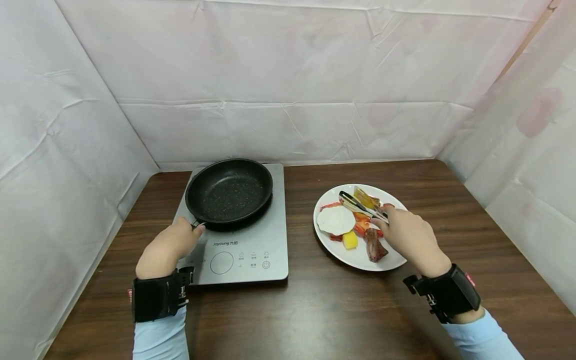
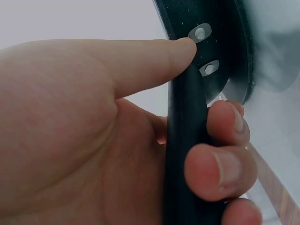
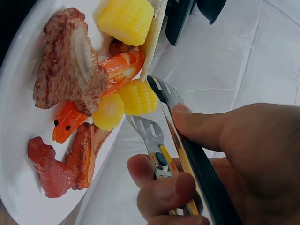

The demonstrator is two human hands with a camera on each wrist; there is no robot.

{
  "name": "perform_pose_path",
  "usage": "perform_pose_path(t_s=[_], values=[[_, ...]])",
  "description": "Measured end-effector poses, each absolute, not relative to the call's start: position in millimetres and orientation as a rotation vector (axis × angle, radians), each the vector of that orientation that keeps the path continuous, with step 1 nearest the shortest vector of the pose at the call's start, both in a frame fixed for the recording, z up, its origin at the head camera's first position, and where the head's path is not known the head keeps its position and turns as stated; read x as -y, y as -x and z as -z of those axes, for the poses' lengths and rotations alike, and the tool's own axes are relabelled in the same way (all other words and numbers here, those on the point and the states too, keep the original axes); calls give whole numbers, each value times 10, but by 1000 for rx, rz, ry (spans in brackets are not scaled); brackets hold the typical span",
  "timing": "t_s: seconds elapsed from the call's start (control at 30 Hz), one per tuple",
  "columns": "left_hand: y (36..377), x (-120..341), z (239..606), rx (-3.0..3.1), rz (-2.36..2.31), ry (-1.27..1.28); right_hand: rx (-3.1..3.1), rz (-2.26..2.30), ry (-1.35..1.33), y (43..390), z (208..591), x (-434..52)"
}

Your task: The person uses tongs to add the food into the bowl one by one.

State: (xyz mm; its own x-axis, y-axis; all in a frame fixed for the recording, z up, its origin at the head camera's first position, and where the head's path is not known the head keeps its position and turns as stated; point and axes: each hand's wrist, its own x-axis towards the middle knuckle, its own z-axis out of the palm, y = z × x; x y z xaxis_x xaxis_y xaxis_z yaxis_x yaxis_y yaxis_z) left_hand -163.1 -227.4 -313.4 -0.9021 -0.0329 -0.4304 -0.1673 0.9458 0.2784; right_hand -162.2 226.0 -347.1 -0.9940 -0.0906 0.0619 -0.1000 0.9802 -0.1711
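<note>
On the wooden surface [image 1: 342,310], head view: left hand [image 1: 168,247] gripping the pan [image 1: 228,192] on the cooktop [image 1: 252,250]; right hand [image 1: 411,237] holding tongs [image 1: 362,206] over the plate [image 1: 387,262].

Left wrist: fingers [image 2: 220,171] wrapping the handle [image 2: 187,140].

Right wrist: tongs [image 3: 161,140] nearing corn [image 3: 137,97]; shrimp [image 3: 117,70] and rib [image 3: 70,61] are crowding it, so pieces may be slipping off.

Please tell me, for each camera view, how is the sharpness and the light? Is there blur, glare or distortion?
Head view: even, soft light, sharp, with wide-angle bending of the walls; a faint shadow lies under the plate. Left wrist view: the left hand on the pan handle is close and slightly soft; the background is washed out. Right wrist view: the food is crisp, the tongs show small glints, and the right hand is darker.
</note>
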Motion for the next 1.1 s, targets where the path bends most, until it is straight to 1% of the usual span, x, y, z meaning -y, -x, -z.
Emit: perform_pose_path(t_s=[0.37,1.1], values=[[1626,2271,3147,-2657,-424,171,3008,-230,-149,1617,3497,-2261],[1590,2218,3125,-2672,-477,160,2932,-332,-137,1600,3525,-2275]])
